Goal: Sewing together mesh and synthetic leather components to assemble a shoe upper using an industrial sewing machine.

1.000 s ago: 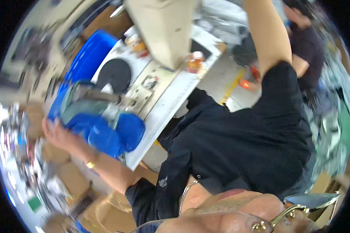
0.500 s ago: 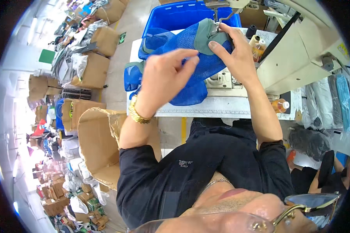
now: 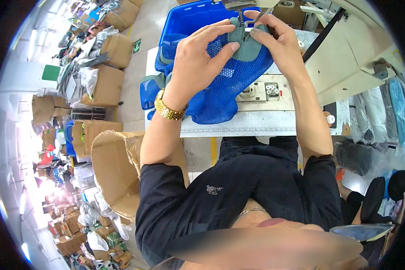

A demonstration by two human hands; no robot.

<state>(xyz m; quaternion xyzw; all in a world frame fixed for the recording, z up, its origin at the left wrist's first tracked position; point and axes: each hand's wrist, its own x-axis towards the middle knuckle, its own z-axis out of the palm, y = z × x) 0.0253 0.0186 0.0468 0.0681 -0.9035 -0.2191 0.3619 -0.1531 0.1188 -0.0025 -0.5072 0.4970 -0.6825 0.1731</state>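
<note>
Under the sewing machine's needle area lies a blue mesh fabric piece (image 3: 252, 74) with a grey-green panel (image 3: 246, 49). My left hand (image 3: 200, 58) has its fingertips and thumb on the left edge of the panel, gripping the fabric. My right hand (image 3: 281, 45) pinches the panel's right side between thumb and fingers, close to the presser foot (image 3: 242, 22). Loose mesh hangs down under my left hand onto the table. More blue mesh pieces (image 3: 152, 92) with grey-green trim lie at the table's left edge.
A blue plastic bin (image 3: 184, 18) stands behind the table (image 3: 256, 130). The machine's body (image 3: 346, 58) rises at the right, with bobbins (image 3: 272, 90) on its bed. An open cardboard box (image 3: 114, 166) is on the floor at left; stacked boxes (image 3: 105, 83) line the aisle.
My left hand has moved right and up onto the grey-green panel. The panel now lies spread between both hands, and my right hand has shifted slightly up and right.
</note>
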